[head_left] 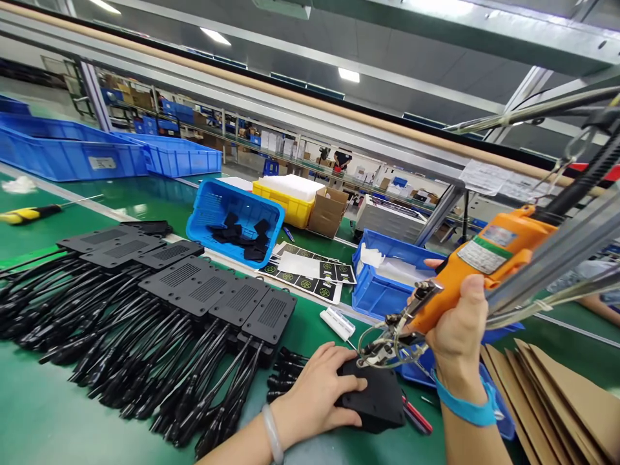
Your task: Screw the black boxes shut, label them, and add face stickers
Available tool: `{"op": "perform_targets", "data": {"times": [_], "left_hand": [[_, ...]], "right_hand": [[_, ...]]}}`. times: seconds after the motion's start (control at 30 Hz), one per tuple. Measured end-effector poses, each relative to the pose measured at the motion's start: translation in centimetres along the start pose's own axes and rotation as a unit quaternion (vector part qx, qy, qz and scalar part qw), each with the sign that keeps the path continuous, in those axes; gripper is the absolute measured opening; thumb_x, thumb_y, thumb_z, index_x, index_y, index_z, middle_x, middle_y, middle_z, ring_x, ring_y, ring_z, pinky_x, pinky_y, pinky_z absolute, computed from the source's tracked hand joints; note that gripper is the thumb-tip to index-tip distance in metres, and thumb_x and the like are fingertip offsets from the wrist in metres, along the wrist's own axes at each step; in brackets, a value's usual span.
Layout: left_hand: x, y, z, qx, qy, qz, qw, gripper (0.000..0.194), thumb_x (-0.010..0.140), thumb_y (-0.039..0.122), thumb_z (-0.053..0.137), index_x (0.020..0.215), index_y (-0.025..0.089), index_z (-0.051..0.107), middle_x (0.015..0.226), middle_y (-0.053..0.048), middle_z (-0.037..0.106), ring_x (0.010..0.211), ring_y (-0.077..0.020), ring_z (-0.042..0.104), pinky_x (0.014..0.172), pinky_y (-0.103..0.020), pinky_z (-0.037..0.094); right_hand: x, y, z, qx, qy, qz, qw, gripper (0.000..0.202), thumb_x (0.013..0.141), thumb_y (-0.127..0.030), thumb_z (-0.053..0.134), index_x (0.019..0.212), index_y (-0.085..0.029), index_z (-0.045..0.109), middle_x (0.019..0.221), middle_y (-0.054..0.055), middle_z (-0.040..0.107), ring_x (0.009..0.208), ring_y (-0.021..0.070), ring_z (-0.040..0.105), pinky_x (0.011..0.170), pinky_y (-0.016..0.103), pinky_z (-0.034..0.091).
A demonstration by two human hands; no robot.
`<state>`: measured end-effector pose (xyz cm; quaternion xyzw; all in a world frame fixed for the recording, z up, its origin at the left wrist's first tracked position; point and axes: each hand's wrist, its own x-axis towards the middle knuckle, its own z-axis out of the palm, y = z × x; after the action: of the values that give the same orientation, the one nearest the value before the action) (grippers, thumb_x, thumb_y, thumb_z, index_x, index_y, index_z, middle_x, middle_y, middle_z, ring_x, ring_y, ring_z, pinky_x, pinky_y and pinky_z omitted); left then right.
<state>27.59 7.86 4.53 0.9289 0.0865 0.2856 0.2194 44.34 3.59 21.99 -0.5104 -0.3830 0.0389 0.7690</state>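
Note:
My left hand (317, 391) grips a black plastic box (382, 394) on the green bench, its fingers over the top and the thumb along the near side. Wrapped around an orange electric screwdriver (484, 258) that hangs from above is my right hand (460, 329). The screwdriver's lower end, with a metal fitting and thin clear tubes (387, 352), tilts down to the box's far left corner. I cannot see where the bit tip meets the box. Black cable ends (285, 374) lie left of the box, partly behind my left hand.
Rows of black boxes with cables (223, 297) cover the left. Behind stand a tilted blue bin (201, 219) of black pieces, a yellow crate (290, 210) and label sheets (332, 294). A blue tray (371, 290) and cardboard sheets (557, 400) are right. A yellow-black screwdriver (29, 214) lies far left.

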Motion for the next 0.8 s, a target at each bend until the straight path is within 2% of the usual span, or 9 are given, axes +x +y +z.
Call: {"op": "perform_targets", "data": {"times": [0.1, 0.23, 0.43, 0.5, 0.6, 0.73, 0.8], "left_hand": [[-0.1, 0.0, 0.1, 0.000, 0.004, 0.001, 1.000, 0.056, 0.073, 0.061, 0.079, 0.117, 0.026, 0.069, 0.129, -0.016, 0.058, 0.123, -0.0343, 0.054, 0.109, -0.057, 0.037], [0.0, -0.2, 0.4, -0.002, 0.016, 0.005, 1.000, 0.056, 0.074, 0.064, 0.076, 0.116, 0.027, 0.069, 0.128, -0.015, 0.058, 0.122, -0.0336, 0.054, 0.107, -0.055, 0.039], [0.1, -0.3, 0.4, 0.001, 0.024, -0.001, 1.000, 0.056, 0.072, 0.062, 0.079, 0.115, 0.027, 0.070, 0.129, -0.013, 0.057, 0.116, -0.0331, 0.055, 0.102, -0.051, 0.044], [0.1, 0.0, 0.0, 0.000, 0.014, -0.007, 1.000, 0.056, 0.071, 0.062, 0.079, 0.115, 0.028, 0.070, 0.127, -0.012, 0.059, 0.115, -0.0326, 0.055, 0.100, -0.049, 0.045], [0.0, 0.4, -1.0, 0.000, -0.013, -0.014, 1.000, 0.055, 0.077, 0.062, 0.075, 0.122, 0.031, 0.067, 0.132, -0.011, 0.058, 0.122, -0.0334, 0.052, 0.104, -0.052, 0.042], [-0.3, 0.7, -2.3, 0.006, -0.049, -0.034, 0.998, 0.051, 0.086, 0.061, 0.066, 0.133, 0.040, 0.060, 0.153, -0.013, 0.040, 0.136, -0.0377, 0.042, 0.108, -0.058, 0.037], [-0.4, 0.7, -2.6, 0.006, -0.062, -0.044, 0.997, 0.053, 0.085, 0.063, 0.065, 0.134, 0.044, 0.058, 0.154, -0.013, 0.040, 0.137, -0.0397, 0.042, 0.107, -0.059, 0.038]], "right_hand": [[-0.3, 0.5, -0.2, 0.001, -0.015, 0.018, 1.000, 0.058, 0.080, -0.074, 0.050, 0.094, -0.019, 0.064, 0.056, -0.002, 0.053, 0.037, 0.0141, 0.049, 0.032, 0.026, 0.039], [-0.7, 0.9, -0.3, 0.001, -0.039, 0.022, 0.999, 0.058, 0.084, -0.073, 0.045, 0.099, -0.020, 0.062, 0.056, -0.002, 0.053, 0.036, 0.0165, 0.051, 0.028, 0.026, 0.036], [-1.4, 1.1, -0.2, 0.011, -0.029, 0.018, 0.999, 0.054, 0.080, -0.074, 0.049, 0.092, -0.023, 0.061, 0.055, -0.002, 0.052, 0.038, 0.0183, 0.050, 0.028, 0.029, 0.039], [-1.4, 0.2, 0.0, 0.020, -0.017, 0.023, 0.999, 0.052, 0.076, -0.072, 0.054, 0.090, -0.023, 0.061, 0.055, -0.001, 0.053, 0.038, 0.0181, 0.049, 0.028, 0.030, 0.037], [-0.7, -2.3, 0.8, 0.013, 0.015, -0.003, 1.000, 0.059, 0.070, -0.076, 0.053, 0.090, -0.021, 0.063, 0.057, -0.002, 0.051, 0.037, 0.0159, 0.044, 0.028, 0.030, 0.035], [0.7, -5.8, 2.2, -0.022, 0.029, -0.095, 0.995, 0.062, 0.081, -0.076, 0.043, 0.093, -0.019, 0.066, 0.066, 0.000, 0.053, 0.040, 0.0142, 0.046, 0.029, 0.029, 0.037], [1.1, -6.4, 2.8, -0.017, 0.022, -0.109, 0.994, 0.059, 0.086, -0.072, 0.043, 0.095, -0.019, 0.068, 0.067, 0.001, 0.053, 0.041, 0.0142, 0.049, 0.030, 0.029, 0.038]]}}
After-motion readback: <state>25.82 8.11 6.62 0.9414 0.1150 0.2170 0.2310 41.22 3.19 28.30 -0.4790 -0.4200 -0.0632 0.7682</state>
